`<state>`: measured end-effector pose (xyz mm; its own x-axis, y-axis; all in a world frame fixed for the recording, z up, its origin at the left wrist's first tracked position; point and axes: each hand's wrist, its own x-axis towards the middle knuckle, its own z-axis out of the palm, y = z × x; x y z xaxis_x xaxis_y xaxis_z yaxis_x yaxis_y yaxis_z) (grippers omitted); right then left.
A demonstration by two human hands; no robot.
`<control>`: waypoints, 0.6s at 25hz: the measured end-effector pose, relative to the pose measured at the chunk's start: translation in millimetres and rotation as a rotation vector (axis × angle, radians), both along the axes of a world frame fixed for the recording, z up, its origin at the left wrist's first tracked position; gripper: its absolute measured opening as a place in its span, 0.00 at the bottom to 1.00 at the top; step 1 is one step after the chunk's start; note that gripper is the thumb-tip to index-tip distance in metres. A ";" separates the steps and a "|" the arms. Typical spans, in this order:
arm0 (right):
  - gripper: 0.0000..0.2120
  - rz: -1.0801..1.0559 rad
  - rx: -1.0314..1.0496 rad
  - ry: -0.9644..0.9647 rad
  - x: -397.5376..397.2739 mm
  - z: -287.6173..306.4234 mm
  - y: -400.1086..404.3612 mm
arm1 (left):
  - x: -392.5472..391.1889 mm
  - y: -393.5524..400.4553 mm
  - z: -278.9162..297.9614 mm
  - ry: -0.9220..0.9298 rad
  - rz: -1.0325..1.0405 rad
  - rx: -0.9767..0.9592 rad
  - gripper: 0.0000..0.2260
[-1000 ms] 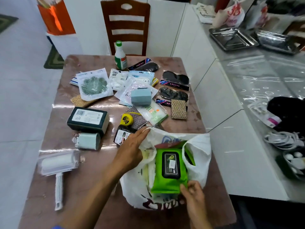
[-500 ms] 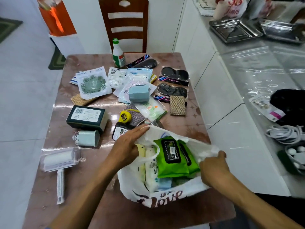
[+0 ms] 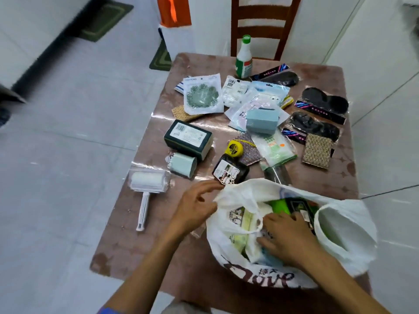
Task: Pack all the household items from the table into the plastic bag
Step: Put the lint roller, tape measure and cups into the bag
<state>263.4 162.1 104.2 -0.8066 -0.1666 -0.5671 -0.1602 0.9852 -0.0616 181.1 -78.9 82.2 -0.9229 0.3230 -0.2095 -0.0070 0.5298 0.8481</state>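
Note:
The white plastic bag point(image 3: 344, 236) stands open at the table's near right edge. Inside it lie a green wipes pack point(image 3: 280, 206) and pale packets point(image 3: 240, 223). My left hand point(image 3: 195, 207) pinches the bag's left rim. My right hand point(image 3: 286, 234) is inside the bag mouth, fingers spread flat on the packed items, gripping nothing. On the table lie a lint roller point(image 3: 148, 182), a dark green box point(image 3: 188, 139), a pale green cylinder point(image 3: 183, 165), a yellow tape measure point(image 3: 235, 148), a black packet point(image 3: 230, 172) and several flat packets point(image 3: 203, 94).
A white bottle with a green cap point(image 3: 244, 57) stands at the table's far edge before a wooden chair point(image 3: 263, 26). Black insoles point(image 3: 324, 103) and a woven pad point(image 3: 317, 150) lie on the right. A white cabinet point(image 3: 385, 75) borders the table's right side.
My right hand has moved from the bag's right rim into the bag, onto the items. The view has swung left. My left hand stays at the left rim.

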 end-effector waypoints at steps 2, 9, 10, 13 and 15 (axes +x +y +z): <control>0.16 -0.030 -0.170 0.156 0.5 -0.7 -5.3 | -5.1 -41.4 -24.5 -0.034 0.339 -0.096 0.20; 0.11 -0.486 -0.552 0.252 13.2 8.8 -11.0 | 11.6 -142.1 -113.4 -0.387 0.603 -0.518 0.20; 0.11 -0.518 -0.560 0.267 14.9 8.9 -10.2 | 12.0 -138.7 -113.8 -0.382 0.614 -0.456 0.15; 0.07 -0.684 -0.601 0.370 15.1 14.4 -8.6 | 9.9 -112.8 -93.9 -0.330 0.750 -0.159 0.08; 0.09 -0.884 -0.676 0.512 14.5 24.6 -4.3 | 8.2 -96.3 -66.5 -0.263 0.803 0.007 0.07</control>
